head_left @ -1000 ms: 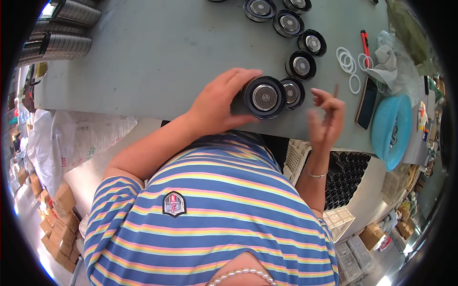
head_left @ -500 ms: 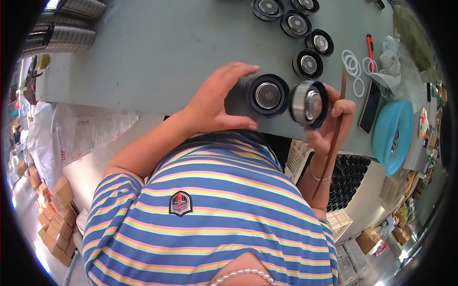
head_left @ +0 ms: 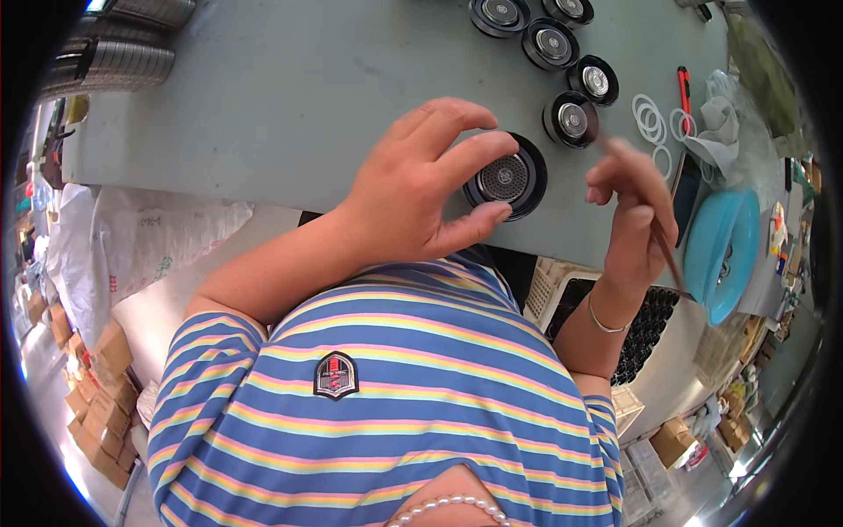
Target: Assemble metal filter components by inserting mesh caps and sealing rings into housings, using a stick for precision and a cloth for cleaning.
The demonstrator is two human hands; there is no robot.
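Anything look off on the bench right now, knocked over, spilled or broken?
Nothing stands out. The left hand grips a round black part flat on the grey table; the right hand holds a thin stick. The other black parts sit upright in a row.

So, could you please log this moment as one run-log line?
left hand: grips round black part on grey table | right hand: holds thin stick | four similar parts in row beyond

Right hand (head_left: 634, 206) and stick (head_left: 660, 237) motion-blurred.
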